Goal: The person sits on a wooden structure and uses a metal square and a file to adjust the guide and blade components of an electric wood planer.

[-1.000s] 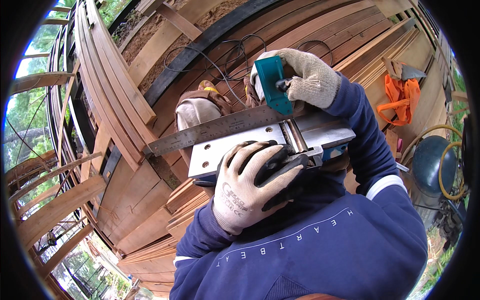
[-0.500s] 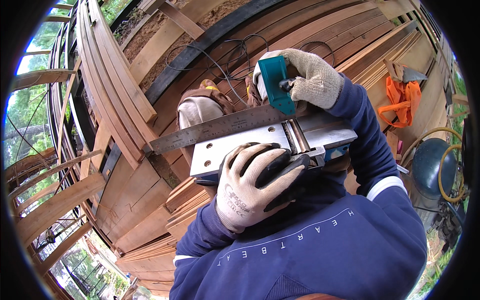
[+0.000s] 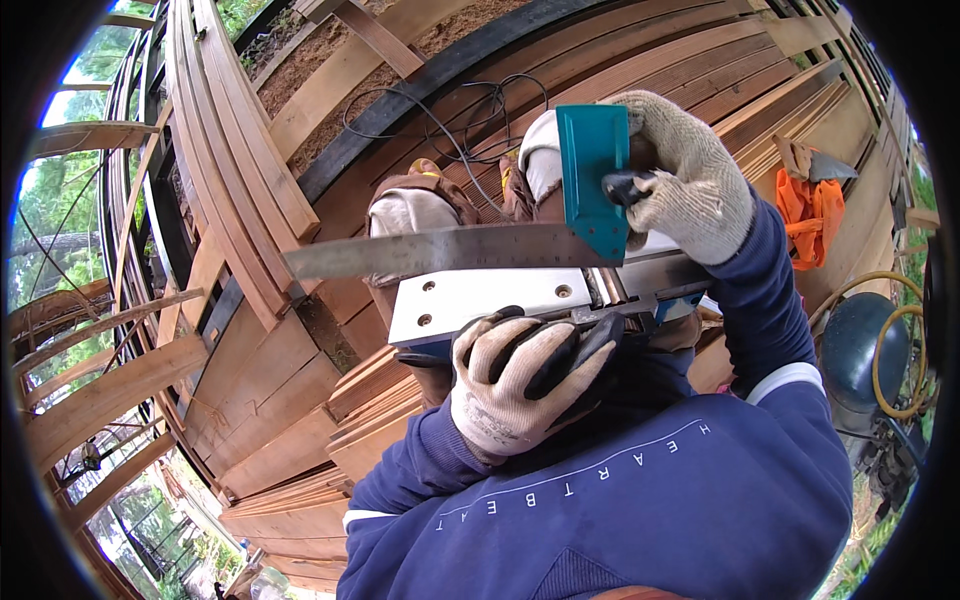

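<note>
In my gloved right hand (image 3: 695,180) is a try square (image 3: 592,180) with a teal stock and a long steel blade. Its fingers are closed on the stock. The blade (image 3: 430,252) points left, over the far side of an electric hand planer (image 3: 470,298). The planer lies upside down across my lap, its bright metal sole with screw heads facing up and the cutter slot right of the middle. My gloved left hand (image 3: 525,380) grips the planer's near edge with curled fingers; its fingertips partly cover that edge.
Black cable (image 3: 490,100) loops over the boards beyond my feet. Stacked timber planks (image 3: 235,160) lie to the left, more boards at the far right. Also right are an orange cloth bag (image 3: 810,215), a handsaw (image 3: 830,166) and a dark rounded tank (image 3: 865,345) with a yellow hose.
The try square has risen and shifted right with my right hand, and its blade is now more level in view. My left hand stays on the planer, its fingers curled a little more.
</note>
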`<state>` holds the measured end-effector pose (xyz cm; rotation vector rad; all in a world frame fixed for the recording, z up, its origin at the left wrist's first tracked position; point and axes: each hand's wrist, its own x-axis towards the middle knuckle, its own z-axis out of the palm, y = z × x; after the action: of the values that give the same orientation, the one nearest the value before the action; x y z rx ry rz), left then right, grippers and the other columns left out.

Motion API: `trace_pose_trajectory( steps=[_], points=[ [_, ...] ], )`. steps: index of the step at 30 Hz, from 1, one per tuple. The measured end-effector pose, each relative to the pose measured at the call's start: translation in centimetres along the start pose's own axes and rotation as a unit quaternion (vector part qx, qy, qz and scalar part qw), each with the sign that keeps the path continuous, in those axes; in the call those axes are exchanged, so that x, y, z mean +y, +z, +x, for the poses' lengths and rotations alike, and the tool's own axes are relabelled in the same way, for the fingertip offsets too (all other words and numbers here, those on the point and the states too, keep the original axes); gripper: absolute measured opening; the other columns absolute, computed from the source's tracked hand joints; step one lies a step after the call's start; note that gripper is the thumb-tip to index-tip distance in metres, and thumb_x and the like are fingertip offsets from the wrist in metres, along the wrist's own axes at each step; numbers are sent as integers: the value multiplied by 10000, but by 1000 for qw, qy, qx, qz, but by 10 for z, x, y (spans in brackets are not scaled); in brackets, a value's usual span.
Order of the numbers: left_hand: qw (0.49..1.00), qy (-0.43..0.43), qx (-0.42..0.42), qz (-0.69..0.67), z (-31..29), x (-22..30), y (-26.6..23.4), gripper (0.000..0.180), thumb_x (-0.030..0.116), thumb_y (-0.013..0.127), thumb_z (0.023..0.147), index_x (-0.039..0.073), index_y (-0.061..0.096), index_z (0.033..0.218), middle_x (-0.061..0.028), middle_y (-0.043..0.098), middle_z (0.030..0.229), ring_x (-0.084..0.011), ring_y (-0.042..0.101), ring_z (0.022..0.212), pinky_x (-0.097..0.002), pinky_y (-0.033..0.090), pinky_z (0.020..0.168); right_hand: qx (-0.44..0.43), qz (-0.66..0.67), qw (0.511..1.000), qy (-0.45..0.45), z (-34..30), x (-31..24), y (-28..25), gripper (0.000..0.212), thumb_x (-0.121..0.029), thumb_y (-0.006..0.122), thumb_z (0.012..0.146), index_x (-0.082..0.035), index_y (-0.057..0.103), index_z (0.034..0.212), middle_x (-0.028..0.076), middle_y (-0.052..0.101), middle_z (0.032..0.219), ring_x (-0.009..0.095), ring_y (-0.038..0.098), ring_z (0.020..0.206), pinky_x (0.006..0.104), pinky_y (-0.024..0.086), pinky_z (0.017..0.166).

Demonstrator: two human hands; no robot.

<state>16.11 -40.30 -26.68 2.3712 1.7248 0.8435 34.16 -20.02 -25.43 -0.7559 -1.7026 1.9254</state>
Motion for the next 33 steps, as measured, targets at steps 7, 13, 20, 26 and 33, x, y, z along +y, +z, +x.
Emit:
trace_pose_trajectory(
  steps=[7,13,20,26,33],
  points=[
    [994,36,98,-2,-14,-2,15,354,282,828,713,398,751,1038,55,575,1210,-194,533,1104,-402,418,957,-20,24,998,-56,-12,9,5,586,-29,585,839,11,436,1404,118,613,1204,162,620,1064,325,546,903],
    [995,42,92,-15,-18,-5,16,380,285,825,686,399,747,1040,48,593,1230,-202,536,1122,-425,410,970,-55,-3,998,-37,-9,8,2,603,-51,612,841,-3,434,1415,105,605,1234,175,600,1114,353,492,1010],
    [996,38,81,-26,-19,-6,16,384,307,830,673,395,740,1036,41,605,1244,-213,535,1136,-445,402,988,-81,6,996,-32,-7,6,3,567,-42,583,836,-15,452,1387,91,615,1195,157,600,1092,339,504,984],
    [996,30,71,-34,-21,-6,16,403,315,834,668,394,735,1051,35,609,1257,-220,540,1142,-457,393,992,-81,9,996,-38,-6,5,5,513,-27,549,840,-16,475,1348,79,623,1144,140,604,1045,320,516,950],
    [997,30,62,-45,-23,-7,17,427,321,834,669,394,726,1075,30,615,1264,-223,542,1153,-460,386,997,-75,14,996,-34,-5,3,7,510,-40,600,836,-10,487,1332,75,610,1153,137,594,1057,315,514,949]
  ],
)
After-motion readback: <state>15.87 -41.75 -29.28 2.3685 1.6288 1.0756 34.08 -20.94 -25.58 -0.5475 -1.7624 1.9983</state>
